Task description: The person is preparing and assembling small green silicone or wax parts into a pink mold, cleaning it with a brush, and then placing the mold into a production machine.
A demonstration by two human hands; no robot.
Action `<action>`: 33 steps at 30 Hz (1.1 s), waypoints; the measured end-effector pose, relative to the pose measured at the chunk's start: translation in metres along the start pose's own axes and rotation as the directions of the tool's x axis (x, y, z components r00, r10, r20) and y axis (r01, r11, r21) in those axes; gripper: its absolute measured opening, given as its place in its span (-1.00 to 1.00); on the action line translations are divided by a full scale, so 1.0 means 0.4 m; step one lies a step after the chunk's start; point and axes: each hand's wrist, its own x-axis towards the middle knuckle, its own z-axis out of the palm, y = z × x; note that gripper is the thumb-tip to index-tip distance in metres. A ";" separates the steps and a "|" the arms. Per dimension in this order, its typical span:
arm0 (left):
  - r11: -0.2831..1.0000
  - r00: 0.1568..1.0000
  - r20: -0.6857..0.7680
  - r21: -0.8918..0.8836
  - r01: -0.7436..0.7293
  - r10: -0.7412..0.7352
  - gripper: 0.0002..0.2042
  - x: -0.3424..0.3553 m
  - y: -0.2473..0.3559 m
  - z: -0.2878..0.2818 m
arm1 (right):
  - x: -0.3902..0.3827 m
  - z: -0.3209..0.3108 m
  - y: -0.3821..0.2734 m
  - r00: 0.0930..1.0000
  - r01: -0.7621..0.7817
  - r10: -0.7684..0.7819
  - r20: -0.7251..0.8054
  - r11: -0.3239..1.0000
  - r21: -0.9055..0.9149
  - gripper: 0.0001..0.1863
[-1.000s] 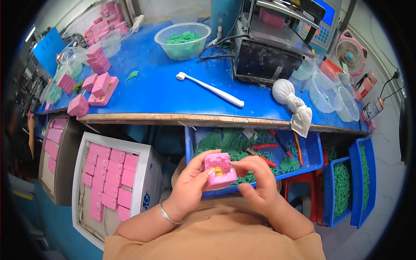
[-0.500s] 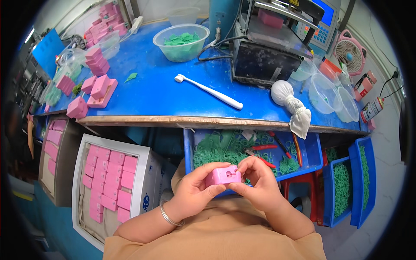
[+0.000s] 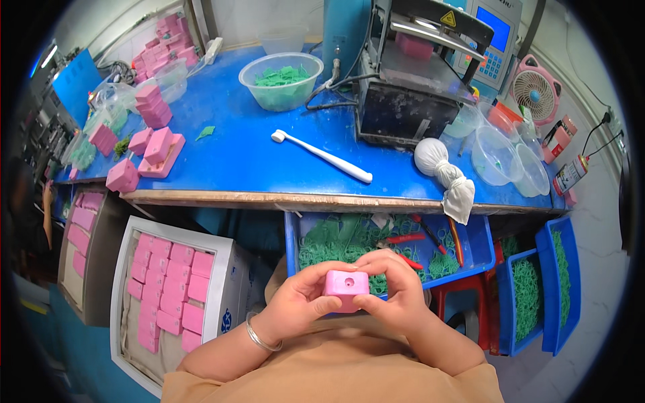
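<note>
Between my two hands is a small pink block (image 3: 344, 285) with rounded corners and a round hole in the face toward me. My left hand (image 3: 300, 295) grips its left side, thumb on the near face. My right hand (image 3: 395, 287) closes on its right side, with the thumb at the lower right corner and the fingers behind. Just beyond the hands, a blue tray (image 3: 478, 250) holds green looped scraps (image 3: 329, 242) and red-handled pliers (image 3: 405, 238).
On the blue table (image 3: 222, 161) lie a white long-handled brush (image 3: 322, 156), a tied white cloth bundle (image 3: 440, 168), a bowl of green pieces (image 3: 282, 101) and several pink blocks (image 3: 156, 144). A black press (image 3: 410, 94) stands behind. Left below, a white box (image 3: 225, 269) contains pink blocks.
The pink block has been turned in my hands; a face with a round hole now points toward me instead of one with a slotted opening. The view has shifted slightly.
</note>
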 end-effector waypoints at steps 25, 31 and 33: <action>-0.359 0.896 -0.099 0.893 0.272 0.432 -0.22 0.164 0.240 -0.157 | 0.257 -0.331 -0.009 0.941 -0.229 0.339 0.021 0.587 0.777 -0.57; -0.086 0.771 0.061 0.996 -0.008 0.634 -0.14 0.127 0.229 -0.112 | 0.071 -0.267 -0.035 0.917 -0.372 0.254 0.308 0.266 0.889 -0.48; -0.086 0.763 0.171 0.985 -0.151 0.624 -0.12 0.122 0.240 -0.053 | 0.037 -0.237 -0.032 0.859 -0.496 0.282 0.427 0.253 0.831 -0.49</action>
